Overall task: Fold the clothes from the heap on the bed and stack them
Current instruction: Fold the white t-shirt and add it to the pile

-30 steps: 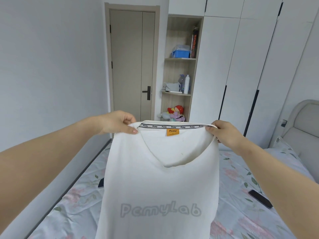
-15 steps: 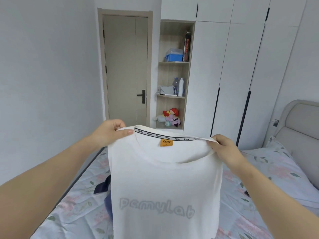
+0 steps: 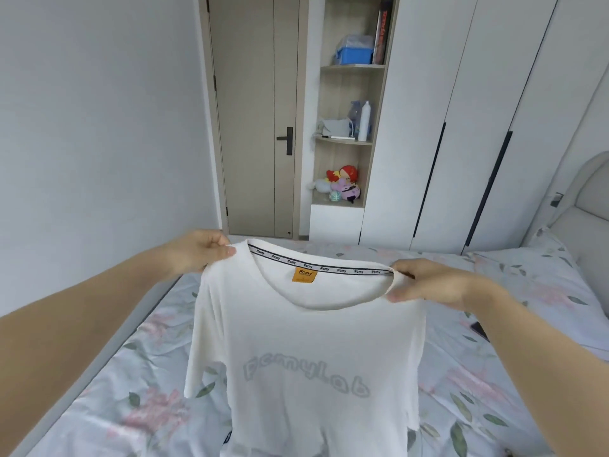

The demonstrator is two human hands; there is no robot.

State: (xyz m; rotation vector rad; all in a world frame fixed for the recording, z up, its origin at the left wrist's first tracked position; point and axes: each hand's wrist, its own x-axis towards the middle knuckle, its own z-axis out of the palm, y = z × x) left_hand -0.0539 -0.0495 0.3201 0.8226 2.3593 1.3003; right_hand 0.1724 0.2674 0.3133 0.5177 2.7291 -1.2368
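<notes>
A white T-shirt with an orange neck label and faint grey lettering hangs spread out in front of me over the bed. My left hand pinches its left shoulder beside the collar. My right hand grips the right shoulder at the collar's other end. The shirt's lower part drops out of view at the bottom edge. A small dark piece of another garment peeks out below the shirt's left side; the heap itself is hidden.
The floral bedsheet spreads on both sides of the shirt. A pillow and padded headboard lie at the right. A dark phone rests on the bed behind my right forearm. Beyond stand a door, open shelves and white wardrobes.
My view has tilted down and both hands have lowered the shirt toward the bed. The collar now slants down to the right, and the left sleeve hangs free.
</notes>
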